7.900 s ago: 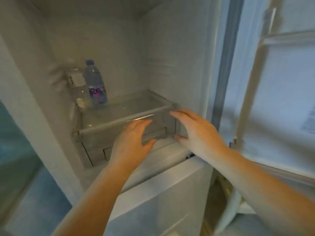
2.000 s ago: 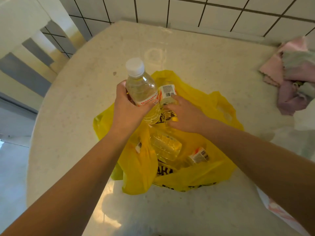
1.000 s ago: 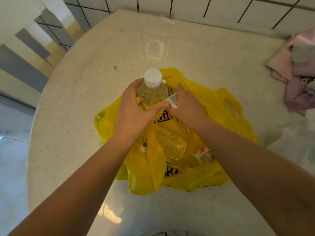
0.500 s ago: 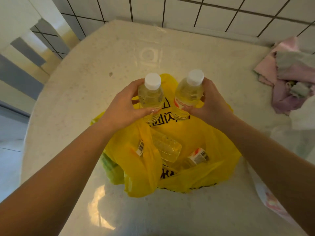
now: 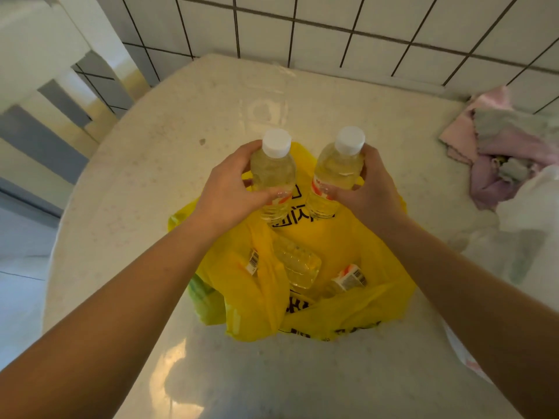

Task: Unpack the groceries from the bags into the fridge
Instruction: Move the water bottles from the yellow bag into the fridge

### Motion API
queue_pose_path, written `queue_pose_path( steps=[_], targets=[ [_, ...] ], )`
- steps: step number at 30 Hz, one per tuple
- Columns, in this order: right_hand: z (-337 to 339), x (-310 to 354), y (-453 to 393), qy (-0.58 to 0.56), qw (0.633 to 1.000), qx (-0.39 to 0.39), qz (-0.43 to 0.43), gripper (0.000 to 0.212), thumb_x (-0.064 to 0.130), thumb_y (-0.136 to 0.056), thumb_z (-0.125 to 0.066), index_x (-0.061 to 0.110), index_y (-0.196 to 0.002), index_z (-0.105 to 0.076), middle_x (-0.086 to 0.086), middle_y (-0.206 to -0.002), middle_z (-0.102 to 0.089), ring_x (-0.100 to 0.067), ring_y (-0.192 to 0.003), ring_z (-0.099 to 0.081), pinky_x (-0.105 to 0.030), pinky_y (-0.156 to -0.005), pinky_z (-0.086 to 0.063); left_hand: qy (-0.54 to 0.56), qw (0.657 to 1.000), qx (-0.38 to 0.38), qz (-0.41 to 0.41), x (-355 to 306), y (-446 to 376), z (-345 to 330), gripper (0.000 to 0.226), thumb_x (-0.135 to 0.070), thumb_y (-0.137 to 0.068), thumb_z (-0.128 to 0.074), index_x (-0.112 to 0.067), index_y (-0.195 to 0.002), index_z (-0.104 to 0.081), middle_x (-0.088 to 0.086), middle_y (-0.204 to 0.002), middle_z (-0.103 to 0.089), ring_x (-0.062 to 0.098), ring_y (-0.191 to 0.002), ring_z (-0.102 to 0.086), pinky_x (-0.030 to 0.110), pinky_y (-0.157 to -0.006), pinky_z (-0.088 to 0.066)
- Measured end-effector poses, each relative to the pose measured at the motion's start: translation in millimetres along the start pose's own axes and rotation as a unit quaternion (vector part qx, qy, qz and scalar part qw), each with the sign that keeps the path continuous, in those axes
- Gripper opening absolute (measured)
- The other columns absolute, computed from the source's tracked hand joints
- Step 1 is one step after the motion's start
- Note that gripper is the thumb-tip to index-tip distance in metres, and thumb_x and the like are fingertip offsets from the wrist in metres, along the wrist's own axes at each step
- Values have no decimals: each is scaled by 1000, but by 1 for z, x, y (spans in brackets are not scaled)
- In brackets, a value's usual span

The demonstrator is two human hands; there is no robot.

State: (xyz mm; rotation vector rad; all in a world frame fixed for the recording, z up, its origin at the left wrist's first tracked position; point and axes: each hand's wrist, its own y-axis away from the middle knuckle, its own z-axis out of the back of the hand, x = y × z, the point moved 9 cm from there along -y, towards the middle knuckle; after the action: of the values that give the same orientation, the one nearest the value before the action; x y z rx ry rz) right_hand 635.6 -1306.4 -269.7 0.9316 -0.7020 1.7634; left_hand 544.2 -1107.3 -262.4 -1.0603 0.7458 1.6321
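A yellow plastic bag [image 5: 326, 240] with black print lies open on a pale speckled table [image 5: 157, 164]. My left hand [image 5: 230, 189] grips a clear water bottle with a white cap [image 5: 273, 170], held upright above the bag. My right hand [image 5: 369, 189] grips a second, similar water bottle [image 5: 337, 170] beside it. Inside the bag lies another clear bottle [image 5: 298, 263] on its side, and a further bottle with a barcode label [image 5: 348, 278] shows partly under the plastic. The fridge is out of view.
Pink and grey cloths [image 5: 508, 143] are heaped at the table's far right, with a white plastic bag [image 5: 532, 213] beside them. A white tiled wall [image 5: 332, 28] runs behind the table. The table edge curves down the left, with floor [image 5: 18, 282] beyond.
Earlier both hands were at the fridge drawer. Since then my left hand lifted one bottle from the bag, and my right hand pulled a second bottle out; both now stand upright side by side.
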Motion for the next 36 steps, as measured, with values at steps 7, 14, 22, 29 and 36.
queue_pose_path(
  steps=[7, 14, 22, 29, 36],
  targets=[
    [36, 106, 22, -50, 994, 43, 84, 82, 44, -54, -81, 37, -125, -40, 18, -111, -59, -1, -106, -58, -39, -84, -55, 39, 995, -83, -39, -76, 39, 68, 70, -22, -65, -83, -33, -121, -43, -21, -106, -60, -12, -100, -57, 13, -76, -52],
    [24, 221, 85, -84, 961, 156, 211, 75, 26, -59, -82, 43, -117, -40, 30, -104, -56, 12, -101, -54, -16, -72, -51, -13, 977, -207, -46, -133, 157, 159, 70, -35, -61, -80, -33, -121, -43, -20, -99, -59, -11, -88, -59, 13, -73, -51],
    [-86, 312, 192, -119, 879, 341, 311, 64, 13, -64, -83, 40, -110, -48, 25, -102, -61, 15, -93, -58, -7, -69, -47, -21, 952, -302, 32, -118, 332, 239, 65, -34, -59, -75, -35, -118, -48, -13, -110, -65, 4, -100, -64, 26, -84, -53],
    [-194, 404, 305, -121, 793, 458, 384, 72, 39, -60, -78, 37, -124, -46, 22, -114, -60, 5, -103, -58, -19, -81, -51, -33, 898, -429, 91, -93, 490, 319, 63, -33, -63, -73, -36, -120, -47, -23, -106, -62, -6, -93, -63, 12, -70, -53],
    [-312, 493, 408, -122, 749, 496, 422, 68, 39, -67, -75, 37, -126, -42, 18, -119, -58, 0, -108, -56, -20, -87, -47, -36, 850, -515, 101, -44, 615, 431, 55, -23, -73, -74, -37, -119, -47, -23, -103, -60, -5, -86, -63, 7, -65, -51]
  ],
)
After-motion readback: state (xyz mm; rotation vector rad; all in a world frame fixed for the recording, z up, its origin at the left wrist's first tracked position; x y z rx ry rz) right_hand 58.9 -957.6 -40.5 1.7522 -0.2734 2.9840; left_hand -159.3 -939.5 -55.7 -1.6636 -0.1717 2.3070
